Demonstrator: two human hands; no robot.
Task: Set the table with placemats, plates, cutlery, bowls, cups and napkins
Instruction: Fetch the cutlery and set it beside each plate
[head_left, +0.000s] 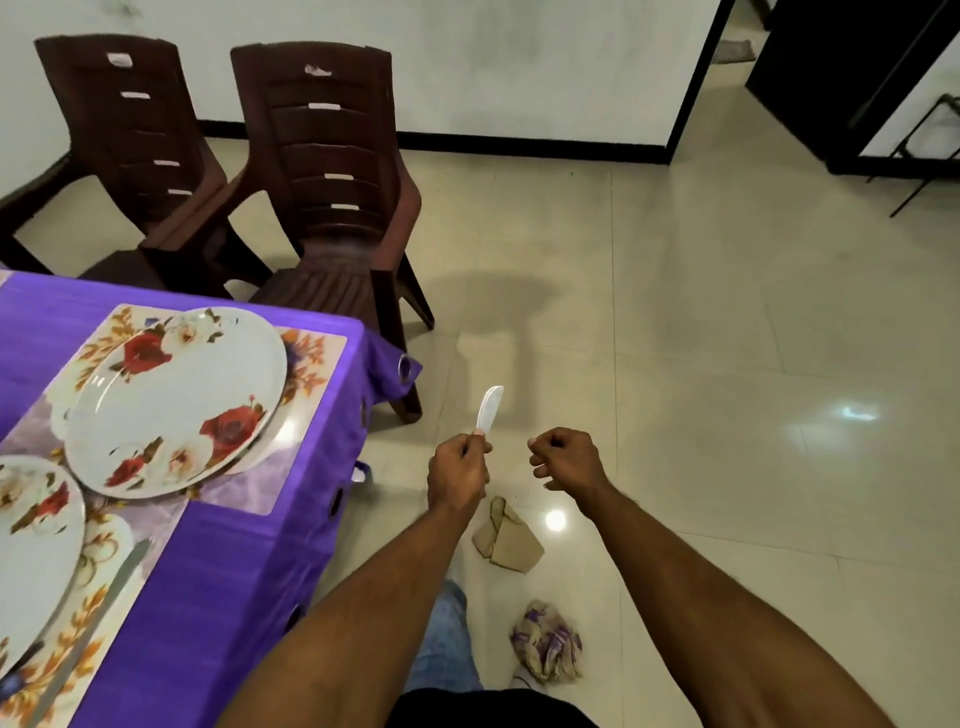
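Two bare hands over the floor, beside the table corner: left hand (460, 467) pinches the handle of one small white plastic knife (490, 410), long axis upright, tip pointing away; right hand (563, 460) curled, holding nothing. Two scraps on the tiles: patterned cloth (545, 642), brown paper (506, 535). Purple tablecloth (218, 561): two floral placemats (306, 374), two rose-printed white plates (176, 400), one steel knife (88, 629). Two brown plastic chairs (332, 171) beyond
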